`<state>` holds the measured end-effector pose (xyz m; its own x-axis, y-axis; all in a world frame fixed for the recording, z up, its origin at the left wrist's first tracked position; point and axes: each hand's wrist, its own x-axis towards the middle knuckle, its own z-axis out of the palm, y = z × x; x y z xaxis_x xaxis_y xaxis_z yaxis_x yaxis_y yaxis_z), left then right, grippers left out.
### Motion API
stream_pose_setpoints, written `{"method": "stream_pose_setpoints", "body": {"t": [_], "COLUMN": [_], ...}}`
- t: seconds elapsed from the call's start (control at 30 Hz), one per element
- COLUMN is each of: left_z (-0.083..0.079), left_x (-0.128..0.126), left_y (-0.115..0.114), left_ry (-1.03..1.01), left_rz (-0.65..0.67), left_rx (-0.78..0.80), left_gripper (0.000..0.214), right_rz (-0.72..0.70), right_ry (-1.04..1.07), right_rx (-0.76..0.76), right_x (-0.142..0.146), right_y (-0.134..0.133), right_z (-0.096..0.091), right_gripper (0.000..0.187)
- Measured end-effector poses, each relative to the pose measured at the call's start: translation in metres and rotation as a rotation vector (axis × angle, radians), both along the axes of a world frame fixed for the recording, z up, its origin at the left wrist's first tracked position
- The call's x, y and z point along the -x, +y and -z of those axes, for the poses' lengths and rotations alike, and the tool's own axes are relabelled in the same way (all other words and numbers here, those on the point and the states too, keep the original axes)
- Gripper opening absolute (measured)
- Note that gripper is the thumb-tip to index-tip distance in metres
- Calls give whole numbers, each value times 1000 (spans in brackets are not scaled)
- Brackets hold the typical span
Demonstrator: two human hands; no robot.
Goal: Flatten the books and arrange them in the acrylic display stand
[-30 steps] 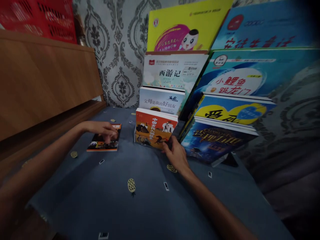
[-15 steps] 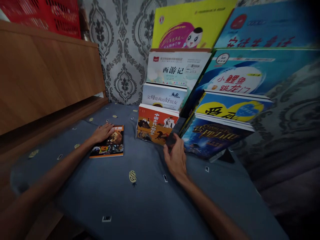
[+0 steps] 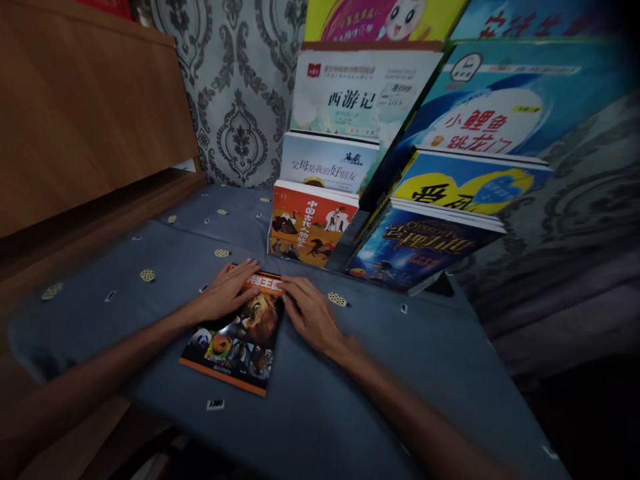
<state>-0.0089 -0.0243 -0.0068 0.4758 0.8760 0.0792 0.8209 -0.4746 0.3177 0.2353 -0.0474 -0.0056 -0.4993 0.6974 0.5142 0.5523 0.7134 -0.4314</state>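
A thin book with a lion on its cover [image 3: 250, 327] lies flat on the cloth-covered table, turned slightly askew. My left hand [image 3: 230, 290] rests on its upper left part, fingers stretched toward the top edge and thumb over the cover. At the upper right edge, my right hand [image 3: 310, 313] touches the book with extended fingers, its thumb near the side. Both hands are open and lie on the book rather than wrapped round it. Behind them stands an orange-red book [image 3: 315, 223], beside a dark blue book [image 3: 415, 247].
More books stand in two tiered columns, among them a white book [image 3: 365, 93], a teal book [image 3: 500, 100] and a yellow-and-blue book [image 3: 470, 183]. A wooden cabinet [image 3: 90, 113] is at left. Patterned wall covering [image 3: 240, 133] rises behind the grey-blue tablecloth [image 3: 320, 413].
The lion book has moved nearer and to the right, and is now tilted. My right hand has left the standing books and come to the lion book's edge. The view has tipped downward.
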Motion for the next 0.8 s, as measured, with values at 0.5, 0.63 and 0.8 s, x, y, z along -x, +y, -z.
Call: {"method": "stream_pose_setpoints", "body": {"t": [0.5,0.63,0.8], "left_z": [-3,-2,-2], "left_x": [-6,1,8], "left_y": [-12,-11,-9], "left_ry": [6,34,58], "left_rz": [38,-37,-103], "left_rx": [-114,-147,-234], "left_gripper": [46,47,41], "right_rz": [101,142,183], "right_ry": [-257,-252,-289], "right_rx": [14,-3,-47], "right_x": [-7,-10,-9], "right_y": [-21,-25,-26], "right_z": [2,2,2], "right_gripper": [34,34,32]}}
